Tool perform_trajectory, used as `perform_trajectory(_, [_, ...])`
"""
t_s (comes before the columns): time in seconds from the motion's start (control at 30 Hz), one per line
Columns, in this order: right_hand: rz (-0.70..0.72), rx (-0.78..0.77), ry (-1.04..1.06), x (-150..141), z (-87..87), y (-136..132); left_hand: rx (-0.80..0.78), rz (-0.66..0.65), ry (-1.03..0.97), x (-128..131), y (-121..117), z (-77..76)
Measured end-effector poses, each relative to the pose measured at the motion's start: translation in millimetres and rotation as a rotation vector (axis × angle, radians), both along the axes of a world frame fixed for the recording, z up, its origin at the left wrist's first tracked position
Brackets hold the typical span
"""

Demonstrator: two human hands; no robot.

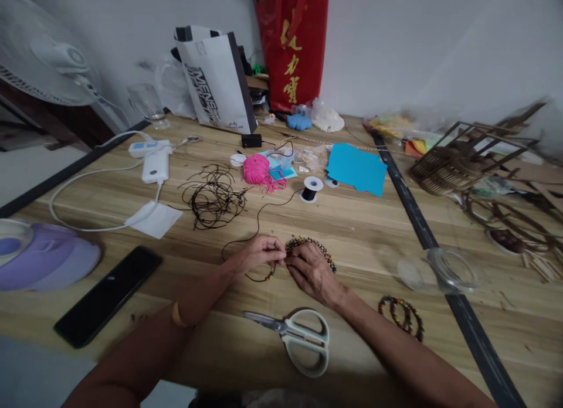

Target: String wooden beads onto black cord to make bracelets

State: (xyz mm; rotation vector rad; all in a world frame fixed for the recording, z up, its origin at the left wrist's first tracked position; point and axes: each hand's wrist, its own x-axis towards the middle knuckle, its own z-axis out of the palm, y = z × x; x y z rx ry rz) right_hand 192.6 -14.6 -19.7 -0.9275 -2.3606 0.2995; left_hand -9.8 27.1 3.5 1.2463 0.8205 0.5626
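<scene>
My left hand is closed in a pinch on a thin black cord. A few small coloured beads hang on the cord just below its fingers. My right hand is beside it, fingers bent and tips close together; what they pinch is hidden. Under and behind that hand lies a rounded patch of multicoloured beads, partly covered by it. The cord runs back toward a white spool of black cord. Below the hands, scissors with pale handles lie with blades pointing left.
Beaded bracelets lie right of my forearm, near a clear round container. Tangled black cord, pink yarn and blue sheets sit farther back. A phone and a white charging cable occupy the left side.
</scene>
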Motion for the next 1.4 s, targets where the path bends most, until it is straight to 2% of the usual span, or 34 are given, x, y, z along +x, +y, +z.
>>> perform_trajectory(0.23, [0.004, 0.002, 0.026, 2, 2.3, -1, 0.024, -0.004, 0.024, -1, 2, 0.4])
perform_trajectory(0.4, [-0.040, -0.023, 0.129, 3, 5.7, -2, 0.082, -0.006, 0.055, -1, 2, -4.6])
perform_trajectory(0.6, [-0.115, 0.006, 0.274, 6, 4.3, -1, 0.370, 0.064, 0.187, 1, -2, -5.8])
perform_trajectory(0.8, [-0.160, -0.053, 0.328, 8, 3.3, 1, 0.650, 0.111, 0.194, 3, -1, -8.2])
perform_trajectory(1.13, [-0.194, -0.081, 0.377, 9, 2.3, 1, 0.661, 0.096, 0.334, 2, -2, -10.3])
perform_trajectory(1.4, [-0.215, -0.100, 0.396, 9, 3.9, 1, 0.636, 0.085, 0.343, 3, -2, -14.4])
